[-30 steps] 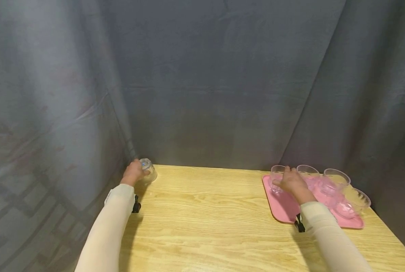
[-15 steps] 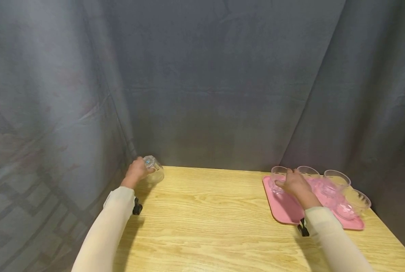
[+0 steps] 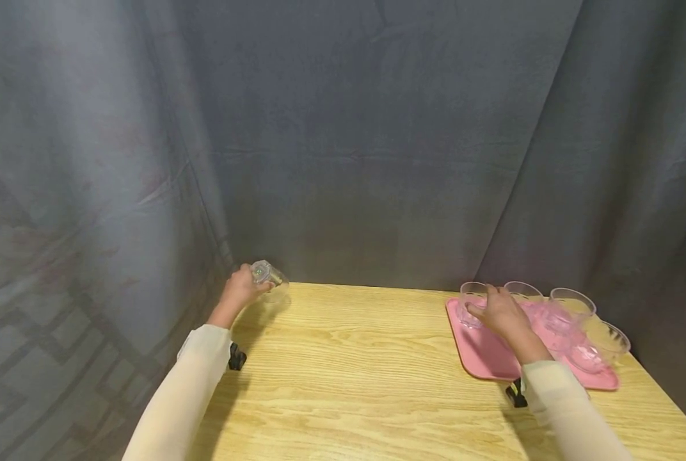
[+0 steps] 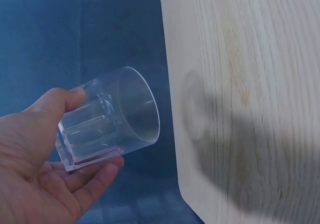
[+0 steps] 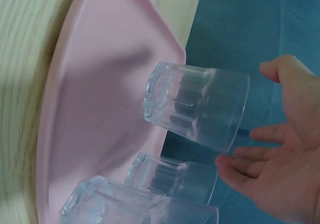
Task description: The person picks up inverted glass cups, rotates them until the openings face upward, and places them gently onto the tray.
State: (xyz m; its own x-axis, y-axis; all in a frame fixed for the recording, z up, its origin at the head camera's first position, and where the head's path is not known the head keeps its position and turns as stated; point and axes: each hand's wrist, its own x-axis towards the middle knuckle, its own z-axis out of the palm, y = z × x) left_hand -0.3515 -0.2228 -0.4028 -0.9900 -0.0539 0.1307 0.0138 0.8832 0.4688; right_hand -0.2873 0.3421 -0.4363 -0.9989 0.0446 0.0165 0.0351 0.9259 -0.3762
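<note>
My left hand [image 3: 239,293] grips a clear plastic tumbler [image 4: 112,116] near its base, thumb on one side and fingers on the other. The tumbler is tilted, its faceted base towards the hand and its mouth pointing away, over the far left corner of the table. On the right, a pink tray [image 3: 484,355] bears several upright clear tumblers. My right hand [image 5: 287,151] is spread by the rim of the tray's far left tumbler [image 5: 197,104], thumb and fingers apart. A gap shows between the thumb and that tumbler in the right wrist view.
More tumblers stand close together on the tray, among them a back tumbler [image 3: 572,301] and a front right tumbler [image 3: 606,339]. Grey curtains [image 3: 349,160] hang behind and beside the wooden table [image 3: 349,371]. The tray lies near the table's right edge.
My left hand has lifted the tumbler and moved it a little right, tipping it from mouth-down towards its side. My right hand has drawn back slightly from the tray's far left tumbler.
</note>
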